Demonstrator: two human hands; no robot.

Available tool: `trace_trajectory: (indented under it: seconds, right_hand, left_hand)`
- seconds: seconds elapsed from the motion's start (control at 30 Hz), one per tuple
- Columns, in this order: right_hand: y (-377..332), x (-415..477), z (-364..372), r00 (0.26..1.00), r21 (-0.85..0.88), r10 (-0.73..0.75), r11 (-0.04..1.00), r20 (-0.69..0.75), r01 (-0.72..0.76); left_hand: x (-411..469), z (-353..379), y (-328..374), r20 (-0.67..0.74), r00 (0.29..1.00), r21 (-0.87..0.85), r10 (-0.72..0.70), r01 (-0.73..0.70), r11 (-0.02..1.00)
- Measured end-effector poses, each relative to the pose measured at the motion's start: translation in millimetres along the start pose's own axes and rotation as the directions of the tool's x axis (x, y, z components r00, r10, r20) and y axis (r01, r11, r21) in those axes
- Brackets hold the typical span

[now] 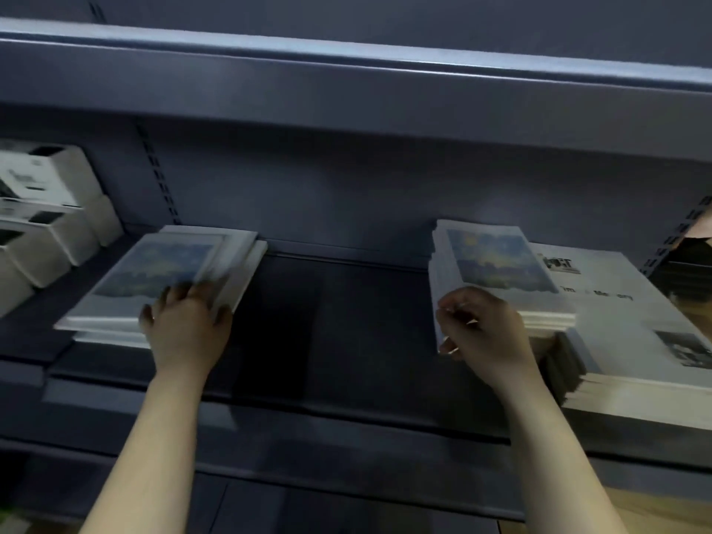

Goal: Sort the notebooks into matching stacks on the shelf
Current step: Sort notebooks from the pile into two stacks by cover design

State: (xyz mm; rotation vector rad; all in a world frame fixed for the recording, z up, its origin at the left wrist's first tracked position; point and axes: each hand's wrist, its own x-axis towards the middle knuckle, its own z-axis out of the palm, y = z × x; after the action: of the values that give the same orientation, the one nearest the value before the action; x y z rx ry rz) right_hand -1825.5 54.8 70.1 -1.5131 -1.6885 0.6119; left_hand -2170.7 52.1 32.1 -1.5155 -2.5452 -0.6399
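Blue painted covers w/ white edges top two piles. Left pile point(154, 271) lies on the shelf point(327, 302), left hand point(185, 321) on its near corner; too blurry to tell if it grips. Right hand point(481, 325) grips the other blue pile point(497, 260), which sits on diff. white notebooks point(624, 302). Prob. half sorted.

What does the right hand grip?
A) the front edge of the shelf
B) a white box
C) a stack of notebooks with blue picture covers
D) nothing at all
C: the right hand curls its fingers round the near left corner of the blue-cover stack.
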Motion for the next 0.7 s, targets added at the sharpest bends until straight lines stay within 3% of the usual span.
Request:
trace_trajectory:
  seconds: [0.1,0.33,0.53,0.7]
  right_hand:
    - [-9,-2,22,0.999,0.079,0.039,0.996,0.030,-0.041]
    - [-18,-6,60,0.992,0.135,0.091,0.986,0.085,-0.102]
    - [-21,-6,79,0.987,0.119,0.116,0.984,0.114,-0.129]
    - [-22,-11,95,0.984,0.113,0.128,0.983,0.127,-0.142]
  left_hand:
    - [12,-4,-18,-0.058,0.998,-0.017,-0.029,0.028,0.999]
    - [37,-12,-45,0.143,0.978,0.091,-0.154,0.142,0.986]
    - [52,-22,-50,0.179,0.983,0.067,-0.038,0.027,0.997]
    - [48,-19,-53,0.089,0.994,0.231,0.057,-0.076,0.970]
